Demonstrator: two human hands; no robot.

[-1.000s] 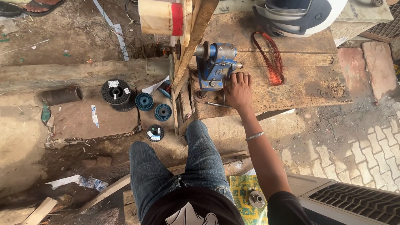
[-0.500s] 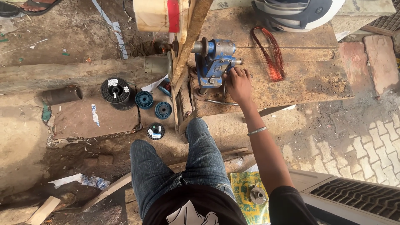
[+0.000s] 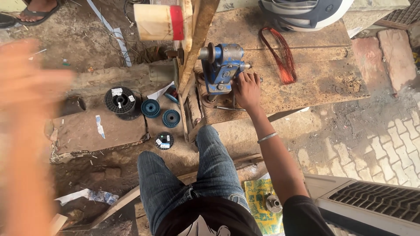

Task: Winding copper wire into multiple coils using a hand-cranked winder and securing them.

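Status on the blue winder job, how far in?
Done: the blue winding machine sits on the wooden bench, and a coil of copper wire lies beside it. In hand: the right hand rests against the machine; the left hand is raised, blurred, apparently empty. Left: the spools on the ground lie untouched.

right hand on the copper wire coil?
No: the right hand rests against the blue winding machine, while the copper wire coil lies apart on the wooden board.

The person wears faded blue jeans (image 3: 192, 183), a black short-sleeved shirt (image 3: 210, 218) with a white print, and a thin metal bangle (image 3: 267, 137) above the jeans' knee.
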